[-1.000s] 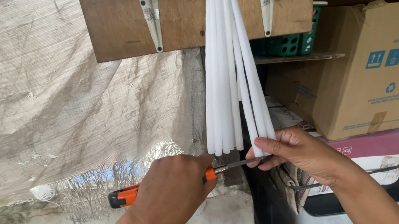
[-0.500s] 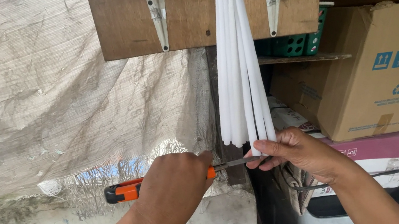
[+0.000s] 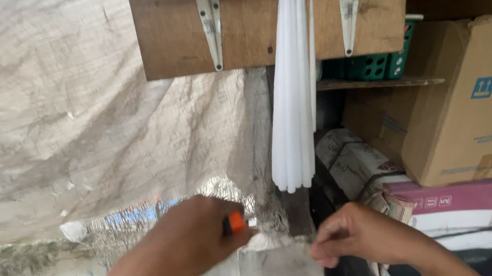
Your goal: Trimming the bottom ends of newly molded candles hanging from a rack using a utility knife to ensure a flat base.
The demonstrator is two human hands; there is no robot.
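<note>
Woven sacking (image 3: 57, 123) backs a wooden board (image 3: 176, 36) where white candles (image 3: 293, 103) hang. Below, the left hand (image 3: 192, 237) clenches an orange-handled tool (image 3: 233, 222); the right hand (image 3: 359, 239) pinches its fingertips together, whether on anything I cannot tell. Right: a brown carton (image 3: 486, 98) with blue square labels above a pink-topped box (image 3: 469, 200).

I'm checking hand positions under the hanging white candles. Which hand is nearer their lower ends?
Right. The right hand sits just below-right of the candles; the left hand, gripping an orange-handled tool, is farther left.
</note>
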